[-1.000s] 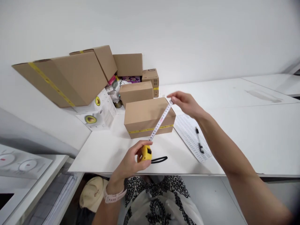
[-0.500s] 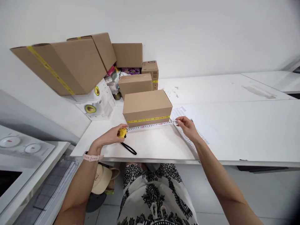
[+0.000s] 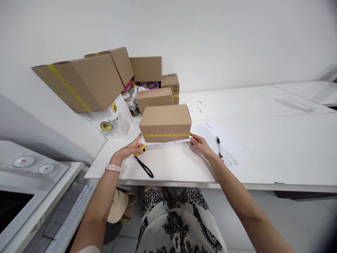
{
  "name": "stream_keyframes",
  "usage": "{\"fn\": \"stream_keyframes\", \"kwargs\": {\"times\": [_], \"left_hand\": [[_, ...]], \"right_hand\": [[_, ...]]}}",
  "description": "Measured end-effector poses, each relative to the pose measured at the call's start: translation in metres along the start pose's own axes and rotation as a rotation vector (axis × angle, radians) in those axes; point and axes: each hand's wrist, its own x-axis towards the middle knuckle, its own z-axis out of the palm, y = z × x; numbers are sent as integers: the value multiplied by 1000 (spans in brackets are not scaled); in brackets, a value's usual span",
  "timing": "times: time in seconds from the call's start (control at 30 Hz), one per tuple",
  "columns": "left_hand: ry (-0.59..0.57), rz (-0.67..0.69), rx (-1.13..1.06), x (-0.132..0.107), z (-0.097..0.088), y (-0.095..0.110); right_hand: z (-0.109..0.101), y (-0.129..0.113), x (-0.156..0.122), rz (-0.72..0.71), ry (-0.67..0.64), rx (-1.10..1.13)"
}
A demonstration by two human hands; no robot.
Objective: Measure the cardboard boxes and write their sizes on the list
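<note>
A closed cardboard box (image 3: 165,121) with a yellow tape band stands on the white table (image 3: 263,154). A white measuring tape blade (image 3: 168,143) lies stretched along the foot of its front face. My left hand (image 3: 129,151) grips the yellow tape measure case (image 3: 142,148) at the box's left corner, index finger raised toward the box. My right hand (image 3: 200,144) pinches the blade's end at the right corner. A black wrist strap (image 3: 144,167) trails from the case across the table.
A printed sheet (image 3: 214,142) with a black pen (image 3: 218,146) lies right of the box. More cardboard boxes (image 3: 86,82), a white avocado-printed carton (image 3: 113,119) and small items are piled at the back left. A white appliance (image 3: 23,168) stands at the far left.
The tape went from slanting over the box top to lying flat along its front base. My right hand drew in from past the corner to the box's right corner.
</note>
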Motion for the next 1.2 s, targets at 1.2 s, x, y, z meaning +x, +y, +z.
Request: {"fn": "stream_keyframes", "kwargs": {"times": [1.2], "left_hand": [[-26,279,-365,-77,171,88]], "right_hand": [[-1,-201,102,-246,-266,-96]]}}
